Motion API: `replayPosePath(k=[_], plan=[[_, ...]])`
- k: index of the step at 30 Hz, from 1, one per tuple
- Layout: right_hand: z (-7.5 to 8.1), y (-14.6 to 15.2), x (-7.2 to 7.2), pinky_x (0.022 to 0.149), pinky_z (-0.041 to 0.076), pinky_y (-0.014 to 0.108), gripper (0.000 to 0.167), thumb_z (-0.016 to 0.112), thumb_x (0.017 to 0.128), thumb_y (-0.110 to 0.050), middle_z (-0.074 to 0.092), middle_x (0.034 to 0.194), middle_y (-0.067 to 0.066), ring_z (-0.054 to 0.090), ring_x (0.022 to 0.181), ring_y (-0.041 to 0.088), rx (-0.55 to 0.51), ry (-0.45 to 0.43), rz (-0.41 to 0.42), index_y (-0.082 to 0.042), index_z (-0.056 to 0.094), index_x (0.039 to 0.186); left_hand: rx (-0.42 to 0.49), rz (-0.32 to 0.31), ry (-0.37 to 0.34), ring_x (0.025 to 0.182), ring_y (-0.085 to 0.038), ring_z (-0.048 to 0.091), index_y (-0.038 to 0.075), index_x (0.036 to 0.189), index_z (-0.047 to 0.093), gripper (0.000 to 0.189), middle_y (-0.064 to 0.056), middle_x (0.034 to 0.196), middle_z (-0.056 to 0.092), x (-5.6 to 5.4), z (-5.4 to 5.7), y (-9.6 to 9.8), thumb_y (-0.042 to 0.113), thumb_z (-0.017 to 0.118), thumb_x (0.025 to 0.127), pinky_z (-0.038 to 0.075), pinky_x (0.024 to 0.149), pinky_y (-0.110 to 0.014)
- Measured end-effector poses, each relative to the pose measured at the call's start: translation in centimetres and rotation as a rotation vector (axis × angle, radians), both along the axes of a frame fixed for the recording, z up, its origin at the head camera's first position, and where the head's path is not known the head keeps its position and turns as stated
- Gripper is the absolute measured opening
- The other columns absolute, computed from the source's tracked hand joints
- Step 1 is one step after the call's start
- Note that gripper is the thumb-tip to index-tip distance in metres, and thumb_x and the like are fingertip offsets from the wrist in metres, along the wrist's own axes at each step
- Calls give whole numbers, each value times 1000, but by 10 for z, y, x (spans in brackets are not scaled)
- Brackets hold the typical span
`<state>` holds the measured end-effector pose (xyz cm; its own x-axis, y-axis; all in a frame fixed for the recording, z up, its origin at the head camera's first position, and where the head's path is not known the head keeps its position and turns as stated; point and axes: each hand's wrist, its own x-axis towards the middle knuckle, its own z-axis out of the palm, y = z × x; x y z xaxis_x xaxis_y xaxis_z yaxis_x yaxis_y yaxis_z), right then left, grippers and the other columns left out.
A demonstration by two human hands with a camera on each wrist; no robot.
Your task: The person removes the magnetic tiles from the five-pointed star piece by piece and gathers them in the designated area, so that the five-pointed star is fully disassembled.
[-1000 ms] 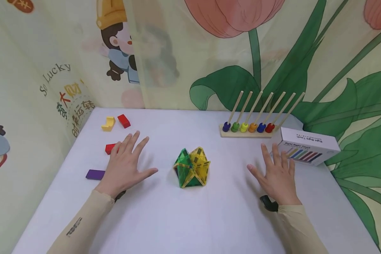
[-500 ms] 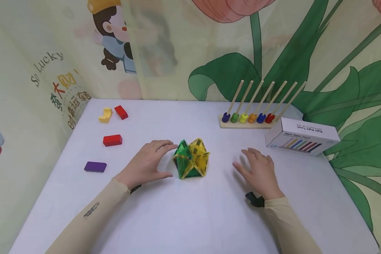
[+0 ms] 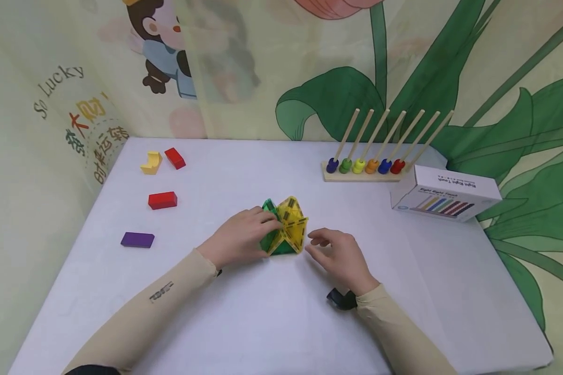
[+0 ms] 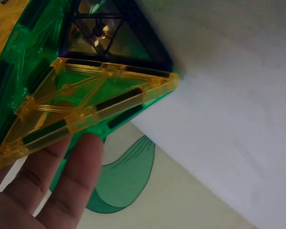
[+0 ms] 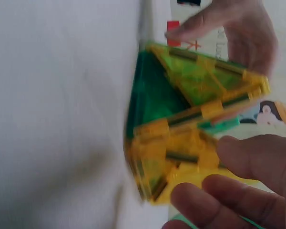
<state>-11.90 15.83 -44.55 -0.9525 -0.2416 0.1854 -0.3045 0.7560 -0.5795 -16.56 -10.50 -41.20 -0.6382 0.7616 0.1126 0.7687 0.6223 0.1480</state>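
Note:
A many-sided shape built of green and yellow see-through magnetic tiles (image 3: pixel 293 224) sits mid-table. My left hand (image 3: pixel 241 234) grips its left side, covering part of the green tiles, with fingers over the far side and thumb low in front. Fingertips (image 4: pixel 88 157) press against a tile edge in the left wrist view, where a dark tile also shows; the thumb is hidden there. Just right of the shape, my right hand (image 3: pixel 340 255) has loosely bent fingers and holds nothing. Its fingertips (image 5: pixel 193 200) lie close to the yellow tiles in the right wrist view; contact cannot be told.
At the left lie a purple block (image 3: pixel 137 239), two red blocks, the nearer one (image 3: pixel 162 200) and the farther one (image 3: pixel 175 158), and a yellow curved block (image 3: pixel 151 163). A pegged bead rack (image 3: pixel 361 177) and a white box (image 3: pixel 445 192) stand back right, before a printed curtain (image 3: pixel 234 114).
Both hands have moved inward toward the tile shape. The left hand has closed round its left side, and the right has come up beside it. The head view has tipped downward.

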Motion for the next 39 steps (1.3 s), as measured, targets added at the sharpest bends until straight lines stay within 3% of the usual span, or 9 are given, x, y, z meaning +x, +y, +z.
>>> replayPosePath(k=[7, 13, 17, 23, 39], plan=[[-7, -24, 8, 67, 56, 27, 23, 88, 82, -17, 79, 89, 2, 70, 74, 12, -25, 125, 36, -10, 79, 102, -123, 26, 174, 108, -25, 64, 13, 128, 70, 66, -5, 125, 68, 3, -2, 11, 40, 94, 73, 59, 88, -40], [-14, -41, 10, 54, 50, 24, 23, 89, 81, -25, 80, 86, -2, 69, 65, 8, 151, 258, -31, -16, 80, 101, -150, 41, 241, 108, -24, 63, 14, 128, 70, 68, -4, 127, 66, 4, -8, 11, 44, 94, 71, 59, 85, -41], [-11, -47, 8, 50, 51, 27, 18, 88, 82, -25, 80, 83, -2, 72, 64, 12, 238, 303, -57, -17, 81, 96, -138, 37, 249, 110, -24, 63, 15, 129, 71, 68, -3, 127, 65, 3, -11, 10, 43, 94, 72, 59, 85, -41], [-8, -49, 7, 49, 52, 28, 18, 89, 81, -22, 80, 81, -1, 72, 62, 12, 266, 329, -63, -16, 83, 97, -99, 13, 236, 114, -24, 63, 17, 131, 71, 70, -2, 132, 66, 0, -15, 6, 45, 94, 72, 58, 87, -41], [-14, -36, 4, 51, 50, 21, 9, 86, 82, -15, 80, 81, -3, 66, 58, 4, 145, 300, -27, -15, 83, 91, -79, 6, 250, 114, -23, 63, 20, 130, 72, 74, 1, 132, 67, -4, -18, 2, 53, 94, 68, 56, 86, -42]])
